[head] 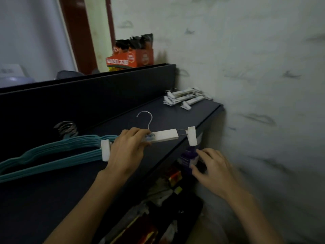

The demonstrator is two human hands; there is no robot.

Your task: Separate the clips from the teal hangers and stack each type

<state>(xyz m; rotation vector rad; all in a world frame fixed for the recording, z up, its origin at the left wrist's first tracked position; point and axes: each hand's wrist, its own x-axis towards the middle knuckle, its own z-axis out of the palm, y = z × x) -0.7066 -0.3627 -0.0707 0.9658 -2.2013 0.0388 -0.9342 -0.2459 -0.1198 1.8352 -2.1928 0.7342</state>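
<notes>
Teal hangers (52,152) lie stacked on the left part of the dark shelf top (175,117), hooks bunched together toward the back panel; no clips are visible on them from this angle, though the far left of the stack runs out of view.

White clip hanger (165,136): held above the shelf by the left hand (126,148), fingers curled round its bar near the hook. One clip sits at each end of its wire.

Right hand (211,166): empty, fingers loosely spread, hovering just below the right-end clip. Somewhat blurred.

Pile of clip hangers (186,98): several white ones heaped at the far right corner of the shelf, well apart from the teal stack.

Progress (judgement): both stacks exist, so sorting looks well advanced. The held piece probably belongs on the far pile. Whether more remain unsorted cannot be told.

Containers: red carton (133,59) beyond the back panel holds dark packets. The open compartment below the shelf contains mixed packaging; contents indistinct.
</notes>
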